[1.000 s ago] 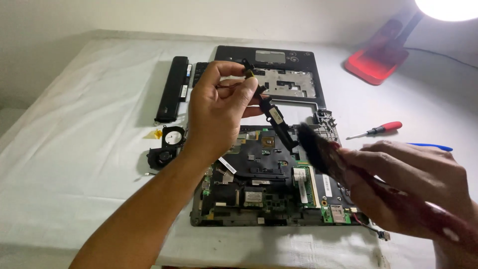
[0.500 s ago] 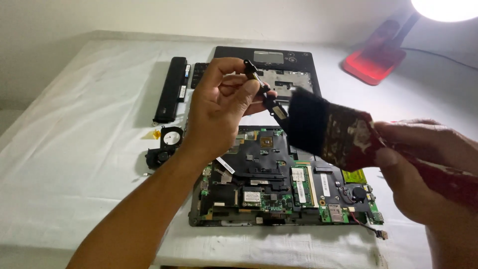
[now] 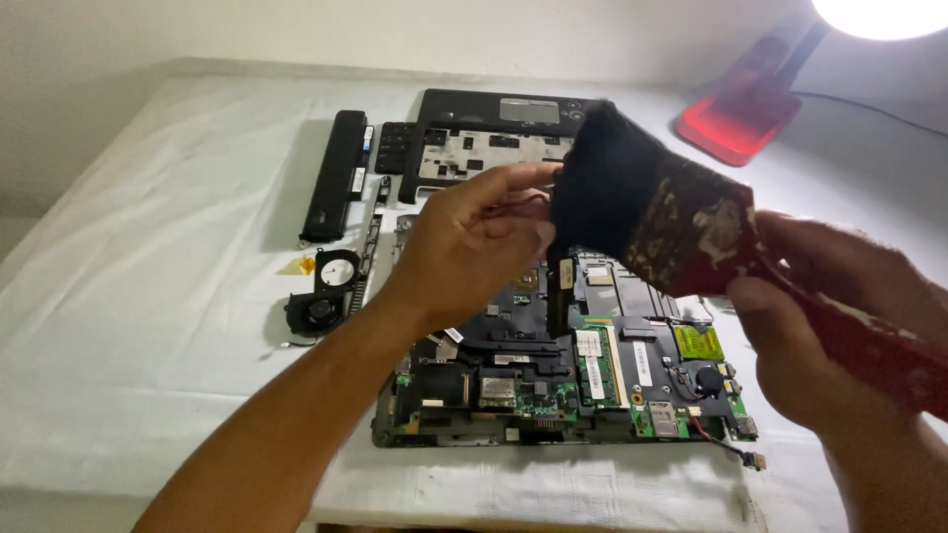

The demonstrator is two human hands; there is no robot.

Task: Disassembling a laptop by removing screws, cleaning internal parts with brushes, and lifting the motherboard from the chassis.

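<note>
We are looking down at a white cloth-covered table (image 3: 128, 326) where our two bare hands are working above an opened laptop. Our left hand (image 3: 474, 247) is hovering over the exposed motherboard (image 3: 553, 375), its fingers pressed together and pinching a small dark part, which is mostly hidden behind the brush; we cannot tell exactly what it is. Our right hand (image 3: 820, 336) is wrapping tightly around the worn red handle of a wide paintbrush (image 3: 642, 207), whose black bristles are touching the left fingertips.

The motherboard is sitting near the table's front edge, with a thin red and black wire trailing off its lower right corner. Beyond it, the black palmrest cover (image 3: 494, 138) is lying flat toward the far edge. A long black battery (image 3: 336, 178) is lying to the left of it, and a small round cooling fan (image 3: 318, 308) is resting just below the battery. A red lamp base (image 3: 741, 123) is standing at the far right, under a bright lamp head. The widest open room is lying on the left side of the cloth, well apart from every part.

Compared with half a second ago, the brush is sitting higher and further left, now covering the part that was showing between the left fingers, and the left hand has barely shifted.
</note>
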